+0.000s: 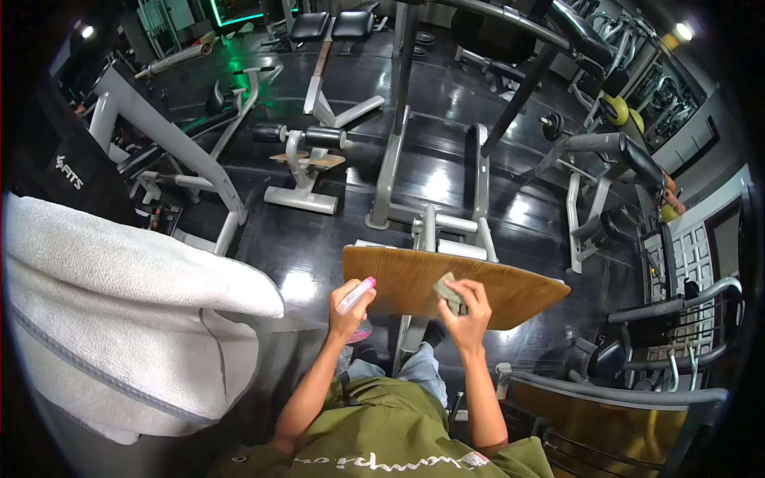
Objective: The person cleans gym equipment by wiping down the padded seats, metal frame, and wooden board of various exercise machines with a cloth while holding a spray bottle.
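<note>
My left hand (pixel 347 312) is wrapped round the neck of a spray bottle (pixel 355 295) with a white head and a pink nozzle. Part of the bottle's clear body shows below the hand, over my legs. In my right hand (pixel 468 316) is a folded greenish-grey cloth (pixel 451 291), pinched between fingers and thumb. Both hands are at the near side of a tilted brown wooden board (pixel 406 275), which is mounted on a grey metal machine frame. The cloth is in front of the board's surface; whether it touches the wood I cannot tell.
A white towel (pixel 127 263) hangs over something large at the left. Grey gym machines stand ahead, among them a bench with black rollers (pixel 301 137) and an upright frame (pixel 390 167). To the right is another machine (pixel 590 167); a padded-edged wooden panel (pixel 598 406) is at lower right.
</note>
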The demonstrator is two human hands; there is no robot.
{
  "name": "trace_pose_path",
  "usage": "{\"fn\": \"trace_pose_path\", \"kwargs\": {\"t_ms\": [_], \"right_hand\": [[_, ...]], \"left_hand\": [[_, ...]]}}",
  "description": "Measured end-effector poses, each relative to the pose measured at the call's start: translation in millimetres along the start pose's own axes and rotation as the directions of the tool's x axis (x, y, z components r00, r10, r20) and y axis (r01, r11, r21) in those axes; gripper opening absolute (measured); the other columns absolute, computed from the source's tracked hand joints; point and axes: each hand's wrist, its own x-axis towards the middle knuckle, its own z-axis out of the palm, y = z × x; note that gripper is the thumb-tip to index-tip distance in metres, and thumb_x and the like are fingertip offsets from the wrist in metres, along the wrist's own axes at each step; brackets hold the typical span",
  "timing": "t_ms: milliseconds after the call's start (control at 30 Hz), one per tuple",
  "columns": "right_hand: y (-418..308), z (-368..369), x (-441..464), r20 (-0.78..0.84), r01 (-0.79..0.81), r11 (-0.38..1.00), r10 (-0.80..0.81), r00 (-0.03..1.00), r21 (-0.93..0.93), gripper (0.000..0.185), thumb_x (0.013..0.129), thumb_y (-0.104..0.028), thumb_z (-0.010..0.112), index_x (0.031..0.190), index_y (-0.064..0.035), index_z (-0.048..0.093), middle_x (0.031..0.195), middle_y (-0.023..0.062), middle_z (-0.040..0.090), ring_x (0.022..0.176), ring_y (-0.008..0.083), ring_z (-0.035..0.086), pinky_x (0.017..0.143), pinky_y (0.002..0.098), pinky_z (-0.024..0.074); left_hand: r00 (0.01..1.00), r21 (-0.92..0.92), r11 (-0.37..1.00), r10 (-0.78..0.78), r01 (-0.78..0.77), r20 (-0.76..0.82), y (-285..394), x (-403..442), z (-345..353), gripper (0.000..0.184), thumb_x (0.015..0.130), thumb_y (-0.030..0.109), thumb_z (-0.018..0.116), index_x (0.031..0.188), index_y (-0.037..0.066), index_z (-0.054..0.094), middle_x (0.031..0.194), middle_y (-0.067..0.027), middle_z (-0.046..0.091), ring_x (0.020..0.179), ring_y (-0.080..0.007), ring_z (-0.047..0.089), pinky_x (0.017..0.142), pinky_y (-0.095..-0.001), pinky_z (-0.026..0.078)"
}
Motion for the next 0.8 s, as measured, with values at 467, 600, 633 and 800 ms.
{"fn": "trace_pose_path", "kwargs": {"t_ms": [467, 600, 633, 800], "right_hand": [[-13, 32, -25, -0.116, -0.177, 0.983, 0.182, 0.977, 0.048, 0.034, 0.072, -0.004, 0.078, 0.104, -0.0072, 0.072, 0.103, 0.0119, 0.065, 0.096, 0.0277, 0.066, 0.084, 0.0371, 0.0525], [-11, 52, -1, -0.125, -0.108, 0.992, 0.115, 0.985, 0.061, 0.033, 0.071, -0.003, 0.077, 0.103, -0.0079, 0.072, 0.104, 0.0109, 0.067, 0.097, 0.0275, 0.067, 0.085, 0.0368, 0.0533], [-11, 58, 3, -0.116, -0.076, 0.995, 0.083, 0.990, 0.061, 0.033, 0.071, -0.002, 0.077, 0.103, -0.0083, 0.073, 0.105, 0.0106, 0.067, 0.096, 0.0276, 0.067, 0.085, 0.0370, 0.0535], [-10, 75, 4, -0.113, -0.052, 0.998, 0.055, 0.992, 0.035, 0.034, 0.070, 0.001, 0.078, 0.103, -0.0059, 0.073, 0.104, 0.0105, 0.068, 0.097, 0.0252, 0.067, 0.086, 0.0351, 0.0531]], "left_hand": [[0.999, -0.099, 0.995, 0.018, -0.013, 0.051, -8, 12, -3, 0.010, 0.084, 0.005, 0.064, 0.075, 0.000, 0.063, 0.066, -0.0024, 0.057, 0.044, -0.0070, 0.050, 0.042, -0.0249, 0.037], [0.995, 0.003, 1.000, 0.025, -0.025, 0.095, -12, 0, -18, 0.016, 0.088, 0.010, 0.065, 0.075, 0.001, 0.061, 0.069, -0.0009, 0.053, 0.048, -0.0064, 0.051, 0.045, -0.0244, 0.037], [0.995, 0.025, 0.999, 0.027, -0.029, 0.098, -12, -3, -21, 0.019, 0.090, 0.011, 0.066, 0.075, 0.001, 0.060, 0.070, -0.0007, 0.053, 0.049, -0.0063, 0.051, 0.046, -0.0244, 0.038], [0.995, 0.032, 0.999, -0.014, 0.011, 0.098, -6, -13, -37, 0.018, 0.090, 0.012, 0.066, 0.076, 0.001, 0.060, 0.071, -0.0008, 0.053, 0.050, -0.0065, 0.052, 0.047, -0.0244, 0.039]]}}
